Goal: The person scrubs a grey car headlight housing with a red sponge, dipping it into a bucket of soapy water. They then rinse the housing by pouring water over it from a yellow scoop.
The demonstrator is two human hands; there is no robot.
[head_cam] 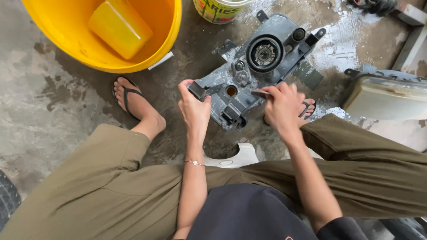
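Observation:
A grey car headlight housing [262, 66] lies back side up on the wet concrete floor, with a round black bulb socket [264, 54] in its middle. My left hand [194, 106] grips the housing's near left corner. My right hand [283, 106] is closed on a small flat dark piece, perhaps sandpaper [260, 94], pressed against the housing's near edge. I sit low on a white stool [231, 158], knees spread, feet in black flip-flops either side of the housing.
A yellow bucket [175, 33] holding a yellow block-shaped sponge [120, 27] stands at the upper left. A paint can [218, 11] sits behind the housing. A second headlight unit [387, 95] lies at the right. Water and foam cover the floor at the upper right.

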